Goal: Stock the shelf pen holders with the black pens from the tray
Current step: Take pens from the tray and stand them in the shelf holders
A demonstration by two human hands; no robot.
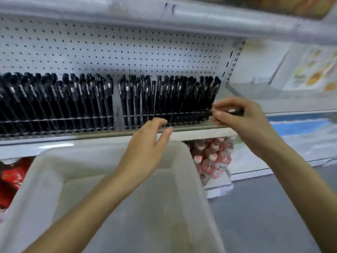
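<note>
Bright, even light; motion blur throughout, edges seemingly bowed by wide-angle

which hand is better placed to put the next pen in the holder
Right. The right hand pinches a black pen at the right end of the pen holder. The left hand is open and holds nothing.

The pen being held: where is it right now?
In the head view, the pen lies sideways, pinched in the right hand, at the right end of the shelf pen holders full of upright pens.
</note>
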